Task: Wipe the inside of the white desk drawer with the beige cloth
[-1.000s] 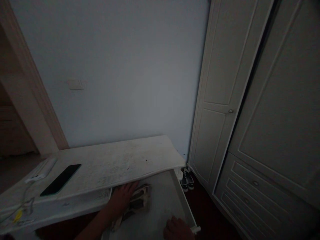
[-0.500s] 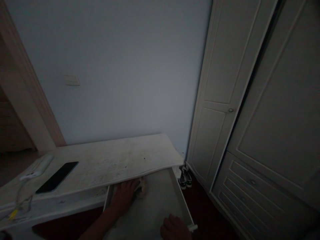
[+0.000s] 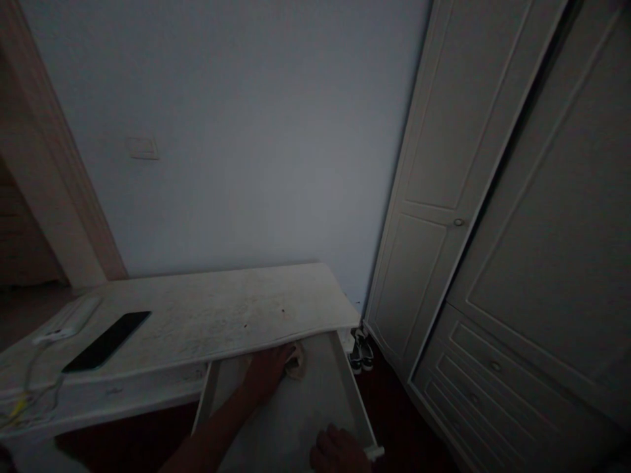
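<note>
The room is dim. A white drawer (image 3: 352,401) stands pulled out from under a worn white desk top (image 3: 217,315). My left hand (image 3: 266,371) reaches deep into the drawer, under the desk's front edge, and its fingers press on a crumpled pale cloth (image 3: 297,360). My right hand (image 3: 338,452) grips the drawer's front edge at the right corner, fingers curled over it. Most of the drawer's inside shows bare.
A black phone (image 3: 106,340) and a white power bank (image 3: 69,318) with a cable lie on the desk's left end. A pair of shoes (image 3: 359,351) sits on the floor by the white wardrobe (image 3: 493,263). A door frame (image 3: 54,171) stands at left.
My left hand has pushed the pale cloth from the drawer's middle back towards its rear right, under the desk top. The view shifted slightly right.
</note>
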### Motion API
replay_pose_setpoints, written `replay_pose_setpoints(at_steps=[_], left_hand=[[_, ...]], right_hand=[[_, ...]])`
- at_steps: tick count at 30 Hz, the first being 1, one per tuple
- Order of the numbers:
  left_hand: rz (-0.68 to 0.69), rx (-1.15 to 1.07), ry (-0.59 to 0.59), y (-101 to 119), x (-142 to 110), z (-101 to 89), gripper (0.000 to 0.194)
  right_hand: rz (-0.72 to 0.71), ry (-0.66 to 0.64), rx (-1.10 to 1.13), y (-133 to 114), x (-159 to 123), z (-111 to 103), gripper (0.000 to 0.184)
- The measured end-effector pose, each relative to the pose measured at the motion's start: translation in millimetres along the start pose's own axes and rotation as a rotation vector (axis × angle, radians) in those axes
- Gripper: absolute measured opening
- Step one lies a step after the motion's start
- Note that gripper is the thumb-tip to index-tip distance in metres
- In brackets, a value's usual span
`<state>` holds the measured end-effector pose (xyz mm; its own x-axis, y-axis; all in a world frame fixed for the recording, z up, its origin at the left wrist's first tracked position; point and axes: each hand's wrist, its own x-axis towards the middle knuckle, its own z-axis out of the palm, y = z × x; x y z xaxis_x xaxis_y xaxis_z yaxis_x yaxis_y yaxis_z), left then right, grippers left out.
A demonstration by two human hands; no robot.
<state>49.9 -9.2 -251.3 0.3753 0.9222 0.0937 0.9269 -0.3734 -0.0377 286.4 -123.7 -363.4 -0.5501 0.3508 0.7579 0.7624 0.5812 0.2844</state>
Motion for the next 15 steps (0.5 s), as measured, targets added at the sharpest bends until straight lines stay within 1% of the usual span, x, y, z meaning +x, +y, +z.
replay_pose_setpoints(at_steps=[3,6,8,10,12,15], left_hand=[[0.066,-0.093,-0.034,23,2,-7.3,0.073],[0.179,-0.208,-0.132,51,-6,-12.3,0.081],[0.275,-0.289,-0.205,68,-16,-13.0,0.077],[0.358,-0.359,-0.279,81,-27,-12.9,0.067],[0.380,-0.378,-0.322,87,-36,-13.5,0.060],[0.363,-0.398,-0.341,78,-47,-16.3,0.060]], right_hand=[[0.048,-0.043,0.023,-1,3,-10,0.035],[0.089,-0.123,0.120,-2,10,-24,0.049],[0.084,-0.133,0.180,-1,15,-30,0.059],[0.095,-0.104,0.199,0,20,-33,0.062],[0.116,-0.070,0.204,0,23,-34,0.062],[0.115,-0.042,0.211,0,25,-33,0.062]])
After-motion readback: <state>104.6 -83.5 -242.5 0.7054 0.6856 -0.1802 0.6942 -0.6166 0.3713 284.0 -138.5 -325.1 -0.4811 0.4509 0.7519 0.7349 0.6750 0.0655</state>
